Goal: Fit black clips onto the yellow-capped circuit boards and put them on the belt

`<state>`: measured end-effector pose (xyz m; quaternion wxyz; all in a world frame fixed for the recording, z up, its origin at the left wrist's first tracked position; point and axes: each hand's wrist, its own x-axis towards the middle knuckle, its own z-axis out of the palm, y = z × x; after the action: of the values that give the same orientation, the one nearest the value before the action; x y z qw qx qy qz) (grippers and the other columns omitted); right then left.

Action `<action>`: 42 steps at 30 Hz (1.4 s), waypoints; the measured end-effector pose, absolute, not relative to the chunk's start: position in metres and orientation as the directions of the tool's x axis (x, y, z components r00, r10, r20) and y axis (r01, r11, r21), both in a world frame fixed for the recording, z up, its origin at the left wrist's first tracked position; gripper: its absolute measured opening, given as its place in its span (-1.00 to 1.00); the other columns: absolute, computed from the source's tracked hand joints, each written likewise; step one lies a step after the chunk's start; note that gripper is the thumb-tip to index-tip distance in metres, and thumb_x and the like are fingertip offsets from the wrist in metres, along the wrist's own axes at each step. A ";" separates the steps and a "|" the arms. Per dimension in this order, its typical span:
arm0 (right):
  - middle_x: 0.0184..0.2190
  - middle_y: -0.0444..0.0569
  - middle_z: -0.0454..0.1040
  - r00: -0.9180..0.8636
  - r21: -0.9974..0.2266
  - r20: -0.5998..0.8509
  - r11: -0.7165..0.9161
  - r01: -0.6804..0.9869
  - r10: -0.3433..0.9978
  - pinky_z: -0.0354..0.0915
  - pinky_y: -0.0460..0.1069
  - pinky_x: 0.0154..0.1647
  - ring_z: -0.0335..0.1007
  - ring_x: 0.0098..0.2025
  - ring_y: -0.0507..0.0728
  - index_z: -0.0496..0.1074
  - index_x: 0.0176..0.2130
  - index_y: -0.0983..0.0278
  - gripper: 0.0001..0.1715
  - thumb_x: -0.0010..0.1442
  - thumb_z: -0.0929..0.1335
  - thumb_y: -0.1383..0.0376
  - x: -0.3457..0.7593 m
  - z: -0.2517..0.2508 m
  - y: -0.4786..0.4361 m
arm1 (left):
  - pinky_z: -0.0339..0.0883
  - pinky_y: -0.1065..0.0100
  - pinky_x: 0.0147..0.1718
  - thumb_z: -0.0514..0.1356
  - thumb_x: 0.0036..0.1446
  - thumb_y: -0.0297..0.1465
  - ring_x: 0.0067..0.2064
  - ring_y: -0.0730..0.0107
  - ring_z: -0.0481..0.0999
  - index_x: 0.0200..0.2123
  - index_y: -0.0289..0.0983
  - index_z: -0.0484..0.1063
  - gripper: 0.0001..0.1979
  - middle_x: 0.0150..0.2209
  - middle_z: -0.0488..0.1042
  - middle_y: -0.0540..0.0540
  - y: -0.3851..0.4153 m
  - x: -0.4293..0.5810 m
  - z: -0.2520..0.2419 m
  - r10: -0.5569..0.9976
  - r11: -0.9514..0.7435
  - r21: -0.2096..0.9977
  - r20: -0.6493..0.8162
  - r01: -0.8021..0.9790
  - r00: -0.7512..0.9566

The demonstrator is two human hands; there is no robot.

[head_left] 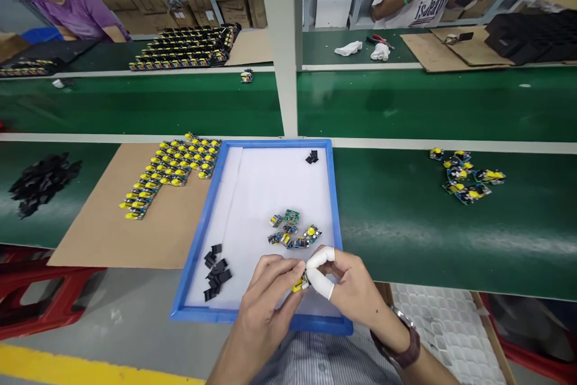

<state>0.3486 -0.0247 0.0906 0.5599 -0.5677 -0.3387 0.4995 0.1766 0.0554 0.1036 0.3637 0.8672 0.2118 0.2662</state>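
Over the near end of a blue-rimmed white tray (334,205), both hands meet on a small circuit board (298,284) with a yellow part on it. My left hand (270,298) grips it from the left between thumb and fingers. With white finger cots on thumb and forefinger, my right hand (345,280) pinches its right side; the fingers hide much of the board. Just beyond the hands lie several loose circuit boards (301,242), one showing its green underside (292,217). Black folded pieces (218,277) rest at the tray's near left, and a few more black pieces (312,157) at the far right corner.
On the left, rows of boards (174,163) stand on cardboard (103,223), beside a black heap (44,181). More boards (466,175) lie on the right bench. A white post (283,42) rises behind the tray. Beyond the green belt (433,103), two people are at the far bench.
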 end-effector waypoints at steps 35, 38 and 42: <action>-0.45 -0.14 0.55 0.145 -0.673 -0.380 -0.166 -0.720 0.914 0.37 -0.13 -0.38 0.44 -0.43 0.02 0.61 -0.31 0.23 -0.76 0.05 0.60 0.17 0.330 0.059 -0.020 | 0.41 0.20 -0.09 0.24 0.27 -0.58 -0.04 0.26 0.43 0.19 -0.14 0.36 -0.54 -0.10 0.47 -0.11 0.048 0.176 0.106 0.643 -0.476 0.849 0.158 0.229 0.750; -0.42 -0.14 0.56 0.145 -0.673 -0.384 -0.169 -0.720 0.912 0.39 -0.12 -0.32 0.44 -0.41 0.01 0.62 -0.30 0.23 -0.78 0.05 0.60 0.21 0.332 0.058 -0.023 | 0.39 0.20 -0.08 0.21 0.29 -0.59 -0.03 0.27 0.41 0.20 -0.13 0.34 -0.54 -0.09 0.45 -0.11 0.048 0.175 0.111 0.629 -0.476 0.842 0.125 0.252 0.767; -0.44 -0.11 0.56 0.037 -0.557 -0.430 -0.232 -0.798 0.902 0.36 -0.13 -0.43 0.39 -0.48 -0.01 0.63 -0.28 0.27 -0.74 0.03 0.61 0.20 0.331 0.060 -0.024 | 0.39 0.21 -0.09 0.21 0.29 -0.58 -0.05 0.28 0.40 0.23 -0.13 0.32 -0.51 -0.12 0.44 -0.09 0.048 0.175 0.116 0.607 -0.479 0.843 0.119 0.243 0.786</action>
<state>0.3309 -0.0240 0.0596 0.6156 -0.3739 -0.0697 0.6902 0.1753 0.0481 0.1161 0.4423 0.8350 0.2544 0.2057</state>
